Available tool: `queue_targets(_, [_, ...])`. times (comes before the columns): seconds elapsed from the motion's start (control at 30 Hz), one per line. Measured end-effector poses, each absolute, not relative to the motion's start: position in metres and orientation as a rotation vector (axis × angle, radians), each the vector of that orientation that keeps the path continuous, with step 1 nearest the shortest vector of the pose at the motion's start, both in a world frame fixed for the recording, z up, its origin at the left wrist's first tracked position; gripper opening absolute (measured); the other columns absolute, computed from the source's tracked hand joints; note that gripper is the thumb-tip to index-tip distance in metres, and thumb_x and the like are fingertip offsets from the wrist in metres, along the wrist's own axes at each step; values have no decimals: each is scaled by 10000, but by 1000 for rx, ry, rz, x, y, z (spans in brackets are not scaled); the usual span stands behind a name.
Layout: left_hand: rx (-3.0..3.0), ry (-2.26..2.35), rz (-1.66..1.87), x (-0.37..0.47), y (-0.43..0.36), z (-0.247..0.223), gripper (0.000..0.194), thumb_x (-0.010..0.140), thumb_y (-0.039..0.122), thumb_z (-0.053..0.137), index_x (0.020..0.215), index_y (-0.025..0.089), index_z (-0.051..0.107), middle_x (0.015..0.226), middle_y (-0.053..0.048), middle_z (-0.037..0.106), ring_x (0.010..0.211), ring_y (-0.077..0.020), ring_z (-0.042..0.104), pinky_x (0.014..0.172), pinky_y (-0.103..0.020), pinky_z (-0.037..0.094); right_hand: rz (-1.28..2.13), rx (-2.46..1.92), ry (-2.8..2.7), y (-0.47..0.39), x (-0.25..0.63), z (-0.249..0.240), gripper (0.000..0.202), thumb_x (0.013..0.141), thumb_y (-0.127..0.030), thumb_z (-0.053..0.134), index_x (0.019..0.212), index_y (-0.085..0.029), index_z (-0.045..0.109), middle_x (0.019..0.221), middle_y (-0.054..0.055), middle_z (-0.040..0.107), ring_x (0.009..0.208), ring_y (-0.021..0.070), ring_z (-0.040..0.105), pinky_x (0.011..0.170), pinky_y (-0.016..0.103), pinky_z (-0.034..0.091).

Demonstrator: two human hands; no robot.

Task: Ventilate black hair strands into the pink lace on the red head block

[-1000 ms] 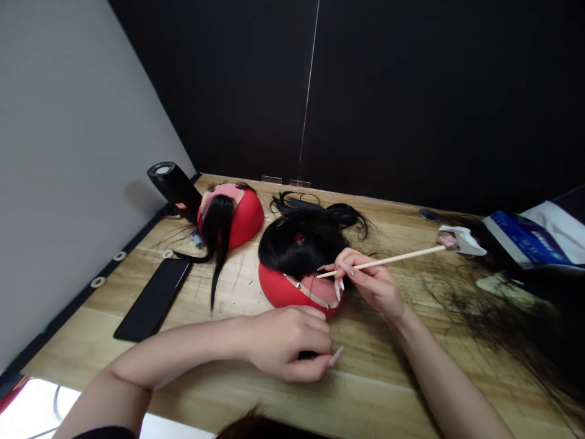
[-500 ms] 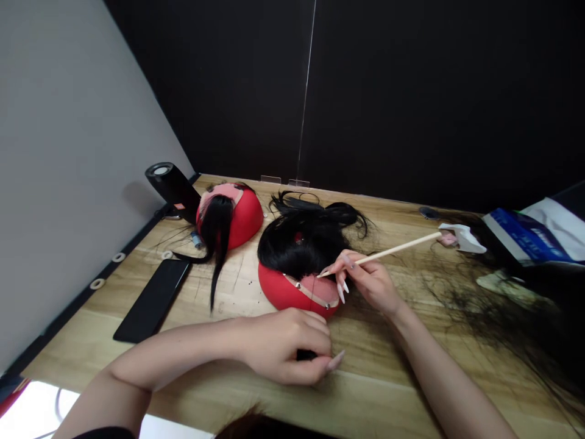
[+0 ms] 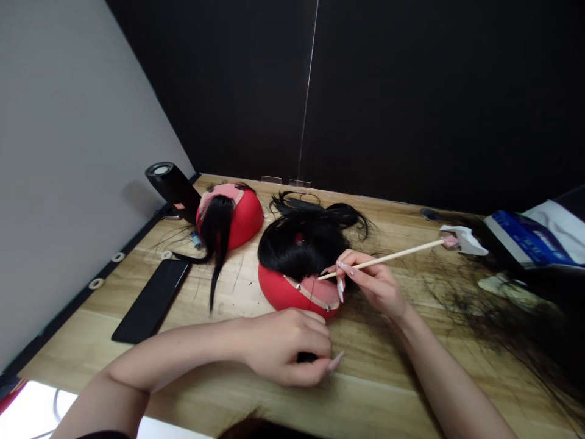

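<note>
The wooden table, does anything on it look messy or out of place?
Yes. Loose dark hair spreads in a tangle over the right side of the table, unlike the smoother hair on the red forms. A crumpled white tissue lies near it. I see nothing clearly damaged.

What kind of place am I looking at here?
Probably a small wig-making workstation: two red dome-shaped forms, one at left and one nearer the middle, carry long black hair, and the right hand holds a thin pale wooden stick against the nearer one.
</note>
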State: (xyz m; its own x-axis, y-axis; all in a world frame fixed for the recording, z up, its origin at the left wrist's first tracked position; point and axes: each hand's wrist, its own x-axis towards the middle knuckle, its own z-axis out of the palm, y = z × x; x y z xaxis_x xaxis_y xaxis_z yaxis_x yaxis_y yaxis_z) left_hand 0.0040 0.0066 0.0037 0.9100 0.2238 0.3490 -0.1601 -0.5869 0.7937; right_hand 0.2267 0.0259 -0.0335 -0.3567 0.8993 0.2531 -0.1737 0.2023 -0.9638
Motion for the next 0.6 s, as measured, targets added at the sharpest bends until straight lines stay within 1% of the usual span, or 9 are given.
queue_targets(0.23, [2144,50,512,4,6,3,237,883,114,490,665,190,436,585,-4,499,589,-130,397,603,-249,387,1424,-739,-1429,25,225,-34,158,955,-268,579,908,-173,696,815,36,604,693,119,584,618,231,485])
queue_targets(0.47, [2140,47,504,5,7,-1,239,883,115,490,662,188,437,580,-2,496,586,-128,395,599,-250,390,1423,-774,-1420,25,225,-33,188,934,-315,609,877,-153,685,793,40,606,665,127,578,597,242,487])
queue_targets(0.6, [2134,50,505,4,7,2,242,883,122,485,656,189,434,576,-2,497,581,-126,398,589,-250,388,1414,-768,-1422,26,225,-34,191,943,-303,595,859,-157,684,795,37,598,664,123,577,604,240,484])
